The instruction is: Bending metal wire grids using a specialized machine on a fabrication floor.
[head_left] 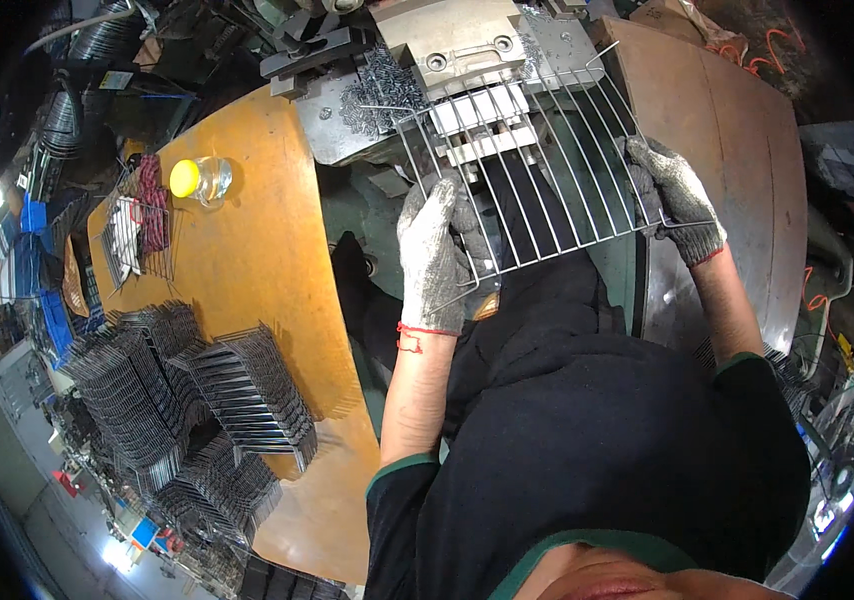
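Note:
A wire rack (539, 190) of parallel metal rods is held between my two gloved hands, in front of a metal press-like machine (457, 55). My left hand (437, 240), in a grey-white knit glove, is closed on the rack's left side. On the opposite side my right hand (672, 195), gloved the same way, grips the right edge. The rack's far end lies over the machine's pale block (477, 108); whether it touches the block I cannot tell. Small metal scraps (387, 90) are heaped on the machine's bed beside the rack.
On the wooden table (257, 220) at left stand several stacks of wire racks (247, 390). A clear jar with a yellow lid (202, 181) and a wire basket with cloths (142, 225) sit farther back. Another brown board (722, 150) flanks the machine at right.

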